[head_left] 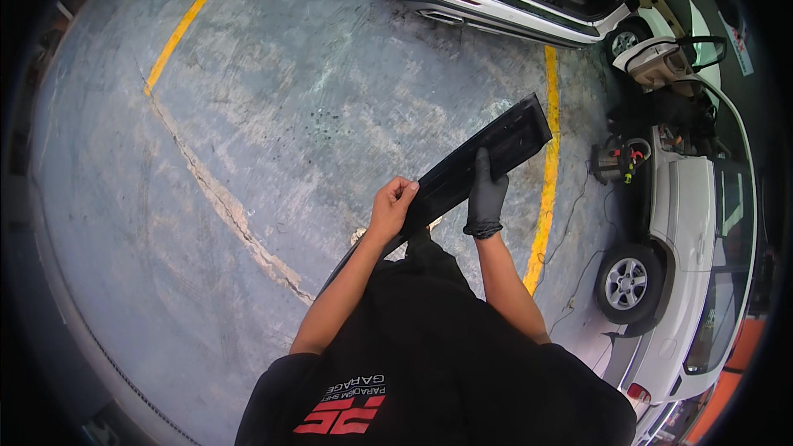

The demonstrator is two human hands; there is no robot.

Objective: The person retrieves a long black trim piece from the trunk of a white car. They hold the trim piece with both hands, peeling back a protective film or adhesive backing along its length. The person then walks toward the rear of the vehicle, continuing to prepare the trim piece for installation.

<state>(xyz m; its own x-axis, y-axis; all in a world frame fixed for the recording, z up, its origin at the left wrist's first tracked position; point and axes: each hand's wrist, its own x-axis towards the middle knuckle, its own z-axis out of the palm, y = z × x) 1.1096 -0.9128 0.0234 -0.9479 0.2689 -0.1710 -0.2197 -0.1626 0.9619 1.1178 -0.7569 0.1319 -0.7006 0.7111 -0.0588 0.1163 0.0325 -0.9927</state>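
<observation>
A long black trim panel [446,183] is held slantwise in front of my body, its squared far end up to the right and its near end running down to the left, partly behind my left forearm. Bare of any glove, my left hand [391,210] closes on the panel's left edge with the thumb toward its face. My right hand [487,198] wears a black glove and grips the right edge, thumb laid along the face and fingers mostly hidden behind.
At the top stands a white car [529,0] with an open side. Another white vehicle [690,223] with an opened door fills the right. Near it sit a dark canister-like machine [613,161] and floor cables [570,281]. Yellow lines [548,165] and a patched crack [227,206] mark the grey floor.
</observation>
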